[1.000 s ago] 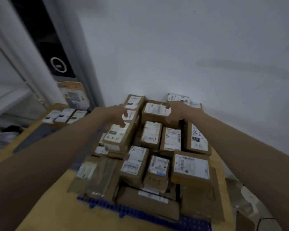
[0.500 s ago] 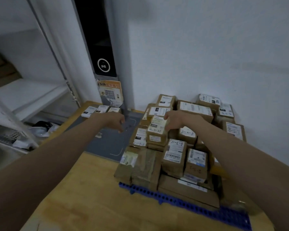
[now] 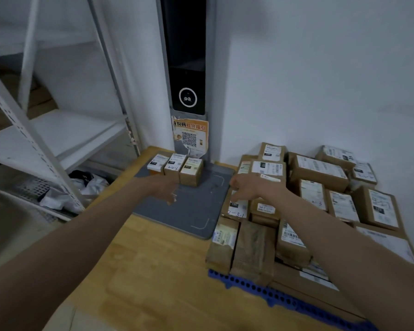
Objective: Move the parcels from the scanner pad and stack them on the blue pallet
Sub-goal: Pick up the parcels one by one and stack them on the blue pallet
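Grey and flat, the rubbery scanner pad [image 3: 196,211] lies on the pale wooden tabletop [image 3: 158,271], at the foot of a tall black scanner column [image 3: 187,68] bearing an orange QR-code sticker [image 3: 190,137]. Three small brown cardboard parcels with white labels [image 3: 175,168] stand side by side, touching, at the pad's far edge. Our left hand [image 3: 165,187] hovers over the pad just in front of them, fingers loosely spread and holding nothing. Our right hand [image 3: 246,187] reaches over the gap between pad and stack, fingers relaxed, also empty. To the right, many labelled brown boxes [image 3: 320,173] sit piled on the blue perforated plastic pallet [image 3: 273,293], whose near edge shows beneath them. White metal shelving [image 3: 58,139] stands at left.
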Demonstrator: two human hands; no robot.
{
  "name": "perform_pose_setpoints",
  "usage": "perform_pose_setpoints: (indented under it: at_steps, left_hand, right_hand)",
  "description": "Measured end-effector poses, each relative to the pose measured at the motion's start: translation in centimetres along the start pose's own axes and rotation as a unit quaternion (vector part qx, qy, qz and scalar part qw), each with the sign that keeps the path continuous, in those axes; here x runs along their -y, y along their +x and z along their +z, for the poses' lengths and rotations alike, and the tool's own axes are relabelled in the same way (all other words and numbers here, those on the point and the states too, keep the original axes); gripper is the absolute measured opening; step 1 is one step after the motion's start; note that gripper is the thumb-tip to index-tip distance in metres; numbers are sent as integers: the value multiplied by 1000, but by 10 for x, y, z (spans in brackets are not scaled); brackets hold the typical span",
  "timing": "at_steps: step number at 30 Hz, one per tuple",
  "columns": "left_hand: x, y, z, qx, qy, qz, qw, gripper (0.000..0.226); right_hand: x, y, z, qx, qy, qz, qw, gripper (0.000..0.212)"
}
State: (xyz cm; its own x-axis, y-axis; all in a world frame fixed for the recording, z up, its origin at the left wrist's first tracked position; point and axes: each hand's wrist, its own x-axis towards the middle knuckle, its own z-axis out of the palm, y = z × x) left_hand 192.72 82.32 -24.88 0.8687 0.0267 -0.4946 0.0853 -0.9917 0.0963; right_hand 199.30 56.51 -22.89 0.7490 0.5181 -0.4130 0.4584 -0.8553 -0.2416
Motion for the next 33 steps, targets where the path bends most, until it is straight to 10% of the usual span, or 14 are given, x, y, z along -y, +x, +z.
perform_pose_setpoints:
  at_steps: [7,12,33]
  left_hand:
    - [29,7,11,34,-4,-53,998,25]
    - [62,20,25,12,-34,-97,995,57]
    - [152,219,21,-49,-115,-77,989,54]
  right_hand:
    - [15,51,-2,-1,25,-21,999,55]
    - [31,88,25,40,44,-36,998,47]
    - [43,274,99,-35,255,145,955,70]
